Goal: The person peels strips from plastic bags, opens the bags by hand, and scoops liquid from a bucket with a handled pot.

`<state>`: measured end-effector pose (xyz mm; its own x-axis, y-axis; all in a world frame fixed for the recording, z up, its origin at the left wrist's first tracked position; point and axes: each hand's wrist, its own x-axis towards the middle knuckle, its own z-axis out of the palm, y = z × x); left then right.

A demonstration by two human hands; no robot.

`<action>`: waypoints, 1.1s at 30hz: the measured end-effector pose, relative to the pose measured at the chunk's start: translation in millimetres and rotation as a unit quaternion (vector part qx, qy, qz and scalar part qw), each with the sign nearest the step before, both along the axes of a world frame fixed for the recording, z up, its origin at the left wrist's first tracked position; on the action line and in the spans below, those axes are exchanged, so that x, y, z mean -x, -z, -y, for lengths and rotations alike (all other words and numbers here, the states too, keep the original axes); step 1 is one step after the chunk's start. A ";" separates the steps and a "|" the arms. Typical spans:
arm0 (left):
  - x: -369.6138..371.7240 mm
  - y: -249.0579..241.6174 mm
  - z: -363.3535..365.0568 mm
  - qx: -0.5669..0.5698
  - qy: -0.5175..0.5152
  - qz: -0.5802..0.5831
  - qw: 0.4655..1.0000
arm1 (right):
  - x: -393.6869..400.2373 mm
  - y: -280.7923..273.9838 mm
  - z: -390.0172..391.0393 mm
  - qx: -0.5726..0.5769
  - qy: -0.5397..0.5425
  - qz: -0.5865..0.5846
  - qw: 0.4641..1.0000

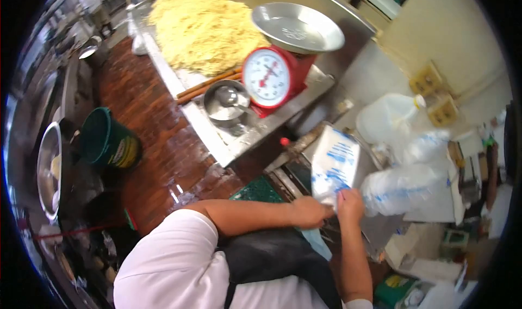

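Both hands closed on the bottom edge of a clear plastic bag (334, 165) with blue print: left hand (311, 211) pinches the lower left corner, right hand (349, 206) grips just beside it, fingers curled tight. The bag stands upright in front of the person, right of the steel bench (228, 146), beside a stack of similar printed bags (405, 186) and a white plastic jug (389, 119). On the bench: big pile of yellow noodles (204, 26), a red dial scale (272, 78) with a metal pan (297, 27) on top, a small steel bowl (225, 105) near the scale's foot, wooden sticks (209, 85) beside it. Risks, as judgement: the thin bag could tear or slip if pulled unevenly; the scale sits close to the bench edge and an elbow bump might shift it; the tiled floor (147, 108) looks wet, so slipping is possible. A green bucket (109, 140) stands on the floor. Writing: blue print on the bag too blurred to read; the bucket's yellow label and the scale's dial numbers are unreadable too.
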<state>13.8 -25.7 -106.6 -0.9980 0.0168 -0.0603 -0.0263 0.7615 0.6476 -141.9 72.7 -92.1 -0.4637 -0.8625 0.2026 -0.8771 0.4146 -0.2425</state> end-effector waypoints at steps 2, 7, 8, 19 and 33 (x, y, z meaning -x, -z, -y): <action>18.7 -1.6 5.8 0.023 -0.041 0.050 0.998 | -4.1 -4.8 -6.7 0.092 0.006 0.048 0.995; 43.9 -7.7 22.3 0.015 -0.048 0.012 0.999 | -23.5 -42.3 -28.9 0.219 0.091 0.276 0.931; 50.3 -3.1 24.0 0.015 -0.066 -0.002 0.998 | -21.0 -46.9 -33.8 0.296 0.125 0.337 0.885; 28.6 -32.5 56.3 -0.187 -0.054 -0.022 0.981 | 24.1 -118.4 -53.0 0.508 0.212 0.579 0.601; 51.6 -88.3 33.0 -0.598 -0.011 -0.051 0.799 | 37.8 -117.4 -70.3 0.370 0.137 0.712 0.581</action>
